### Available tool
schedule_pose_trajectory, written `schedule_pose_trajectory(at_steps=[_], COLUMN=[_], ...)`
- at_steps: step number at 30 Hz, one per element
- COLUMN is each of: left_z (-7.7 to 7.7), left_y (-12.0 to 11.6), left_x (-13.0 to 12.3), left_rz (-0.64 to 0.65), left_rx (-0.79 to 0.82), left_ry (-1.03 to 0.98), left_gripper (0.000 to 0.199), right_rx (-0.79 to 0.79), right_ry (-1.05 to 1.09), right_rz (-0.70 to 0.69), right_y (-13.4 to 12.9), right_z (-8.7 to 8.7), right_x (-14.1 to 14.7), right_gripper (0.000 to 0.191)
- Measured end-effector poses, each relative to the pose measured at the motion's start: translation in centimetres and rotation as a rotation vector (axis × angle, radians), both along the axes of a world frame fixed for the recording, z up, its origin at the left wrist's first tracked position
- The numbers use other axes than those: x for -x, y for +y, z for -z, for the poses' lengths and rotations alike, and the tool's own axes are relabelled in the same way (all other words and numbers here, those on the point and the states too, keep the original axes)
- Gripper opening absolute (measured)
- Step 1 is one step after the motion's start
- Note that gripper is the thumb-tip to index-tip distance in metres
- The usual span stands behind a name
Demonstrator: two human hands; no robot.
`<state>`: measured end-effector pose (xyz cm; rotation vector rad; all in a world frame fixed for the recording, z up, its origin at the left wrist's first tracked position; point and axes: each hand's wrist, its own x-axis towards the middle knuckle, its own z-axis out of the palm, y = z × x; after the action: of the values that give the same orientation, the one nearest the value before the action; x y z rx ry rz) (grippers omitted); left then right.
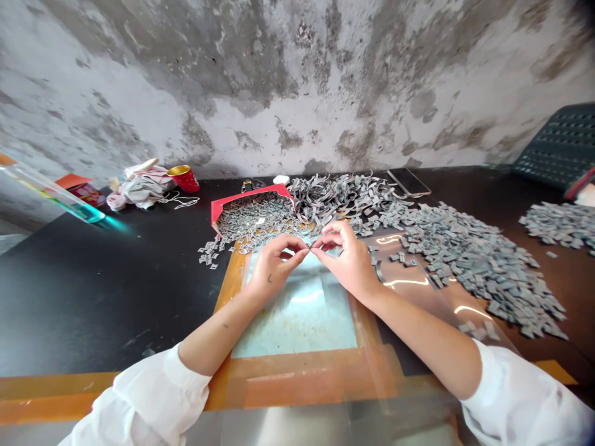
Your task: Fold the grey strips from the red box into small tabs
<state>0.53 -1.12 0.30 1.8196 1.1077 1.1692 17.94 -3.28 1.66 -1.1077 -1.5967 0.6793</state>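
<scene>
My left hand (pixel 277 263) and my right hand (pixel 348 263) meet fingertip to fingertip above a pale blue sheet (pixel 297 316) taped to the table. Both pinch a tiny dark piece between them, mostly hidden by the fingers. Just beyond the hands, a red box (pixel 217 212) lies open, with small grey metal-like parts (pixel 253 217) spilling out. Grey strips (pixel 344 192) are heaped behind my right hand. To its right spreads a big pile of small grey pieces (pixel 474 254).
A phone (pixel 409 183) lies at the back. Crumpled cloth (pixel 146 184), a red cup (pixel 185 179) and a clear tube (pixel 56 192) are at the left. A dark basket (pixel 558 145) and another grey pile (pixel 560 224) stand at the right, beside a partly visible hand (pixel 586 196).
</scene>
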Motion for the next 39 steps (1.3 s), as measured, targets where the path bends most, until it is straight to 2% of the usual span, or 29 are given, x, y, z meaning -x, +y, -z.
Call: schedule_pose_trajectory(at_steps=[3,6,8,11,15,22,25,35,39], left_z=[-0.2,-0.3,-0.4,-0.5,-0.1,0.6,0.7,0.5,0.6], left_y=[-0.1,-0.2,-0.3,-0.3,-0.1,0.3,0.3,0.3,0.4], left_x=[0.1,0.2,0.4,0.4,0.3,0.2,0.2,0.1,0.3], left_rz=[-0.003,0.039,0.068,0.025,-0.014,0.047,0.069,0.003,-0.016], left_rx=[-0.077,-0.111,-0.125,-0.126,-0.019,0.189,0.223,0.311,0.335], left_ry=[0.016,0.027,0.076,0.116,0.086,-0.090,-0.134,-0.155,-0.148], left_gripper=[0.016,0.027,0.025,0.019,0.021,0.027,0.029,0.027,0.028], right_rx=[0.056,0.094,0.105,0.098,0.055,0.021,0.032,0.033,0.054], right_ry=[0.054,0.092,0.102,0.119,0.142,0.160,0.190,0.193,0.174], right_rz=[-0.025,-0.057,-0.073,-0.081,-0.101,-0.119,-0.125,-0.102,-0.093], right_y=[0.1,0.3,0.4,0.5,0.4,0.3,0.6,0.7,0.9], right_z=[0.2,0.4,0.5,0.5,0.3,0.4,0.7,0.8,0.9], right_x=[0.0,0.0,0.0,0.0,0.1,0.3,0.1,0.1,-0.3], right_gripper=[0.029,0.031,0.031,0.031,0.028,0.024,0.022,0.021,0.012])
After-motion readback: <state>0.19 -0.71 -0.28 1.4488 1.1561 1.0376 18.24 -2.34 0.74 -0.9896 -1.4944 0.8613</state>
